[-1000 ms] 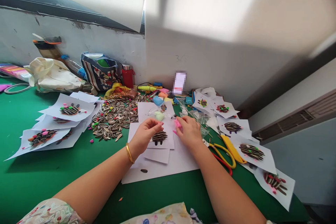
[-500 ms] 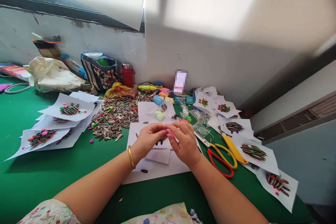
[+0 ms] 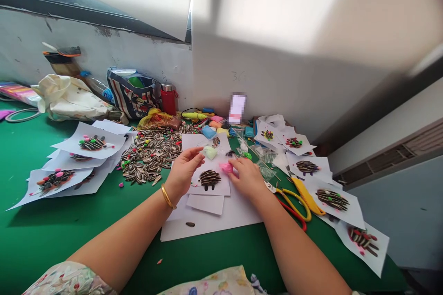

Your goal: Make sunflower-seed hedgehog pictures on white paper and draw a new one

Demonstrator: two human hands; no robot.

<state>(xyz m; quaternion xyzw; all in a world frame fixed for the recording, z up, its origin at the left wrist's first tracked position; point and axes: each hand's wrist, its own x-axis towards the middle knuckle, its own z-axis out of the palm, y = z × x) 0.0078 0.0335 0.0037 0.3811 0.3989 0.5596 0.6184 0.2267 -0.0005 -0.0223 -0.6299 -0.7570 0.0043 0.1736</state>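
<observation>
A hedgehog picture (image 3: pixel 210 179) made of striped sunflower seeds lies on white paper between my hands. My left hand (image 3: pixel 185 173), with a gold bangle at the wrist, is over the paper's left side. Its thumb and fingertips come together in a pinch; whatever is between them is too small to make out. Just beyond the fingertips sits a pale green lump of clay (image 3: pixel 210 152) on clear plastic. My right hand (image 3: pixel 246 177) holds a lump of pink clay (image 3: pixel 226 167) at the paper's right edge. A single seed (image 3: pixel 190 224) lies on the lower sheet.
A heap of sunflower seeds (image 3: pixel 148 156) spreads at the left of the papers. Finished seed pictures lie in stacks at left (image 3: pixel 93 143) and right (image 3: pixel 332 199). Scissors (image 3: pixel 294 203) and a yellow cutter (image 3: pixel 308 196) lie by my right forearm. A red bottle (image 3: pixel 168 100) stands behind.
My hands were together over the picture, fingers on the pink clay. They have parted: the left moved left, the right stays with the pink clay, and the hedgehog is uncovered.
</observation>
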